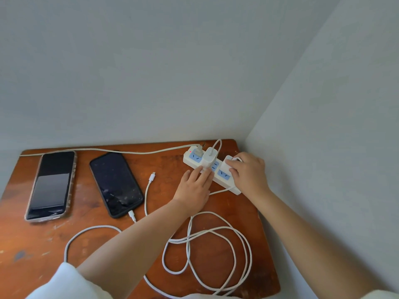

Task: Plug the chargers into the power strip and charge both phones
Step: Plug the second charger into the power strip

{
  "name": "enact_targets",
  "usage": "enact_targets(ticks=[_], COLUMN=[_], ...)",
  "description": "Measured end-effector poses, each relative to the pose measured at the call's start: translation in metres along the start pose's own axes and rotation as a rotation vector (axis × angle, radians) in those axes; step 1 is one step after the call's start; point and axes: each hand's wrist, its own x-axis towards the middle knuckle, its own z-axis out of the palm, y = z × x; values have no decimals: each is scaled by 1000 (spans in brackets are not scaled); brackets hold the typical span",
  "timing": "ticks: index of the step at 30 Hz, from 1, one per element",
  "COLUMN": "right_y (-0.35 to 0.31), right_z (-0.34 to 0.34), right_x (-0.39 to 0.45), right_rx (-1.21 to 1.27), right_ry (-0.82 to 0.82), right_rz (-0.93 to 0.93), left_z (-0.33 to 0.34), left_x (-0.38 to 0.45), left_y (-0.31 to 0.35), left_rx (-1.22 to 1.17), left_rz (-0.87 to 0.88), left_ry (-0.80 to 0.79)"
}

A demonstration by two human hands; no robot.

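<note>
A white power strip point(224, 181) with blue sockets lies at the table's back right. One white charger point(209, 157) stands plugged into it. My right hand point(248, 170) is shut on a second white charger point(229, 161) at the strip's right side. My left hand point(195, 186) rests flat with its fingertips on the strip, holding nothing. Two dark phones lie at the left: a phone in a clear case point(51, 185) and a black phone point(116, 183) with a white cable plugged into its bottom. A loose cable connector point(152, 176) lies between the black phone and my left hand.
The small wooden table point(90, 238) sits in a corner between two grey walls. White cables point(207, 244) coil in loops on its front right. The strip's own cord point(108, 150) runs along the back edge to the left.
</note>
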Motion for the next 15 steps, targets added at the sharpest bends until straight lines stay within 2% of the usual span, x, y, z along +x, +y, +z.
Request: enact_targets(ticks=[10,15], right_y=[-10,-8], right_z=[0,-4], right_x=[0,-8], right_rx=[-36,-8], right_ry=[1,122], right_rz=[-9,-33], left_z=[3,4], left_x=[-2,-1], left_y=[2,2], left_rx=[-30,-34], left_rz=[-17,-18], left_ry=[10,14])
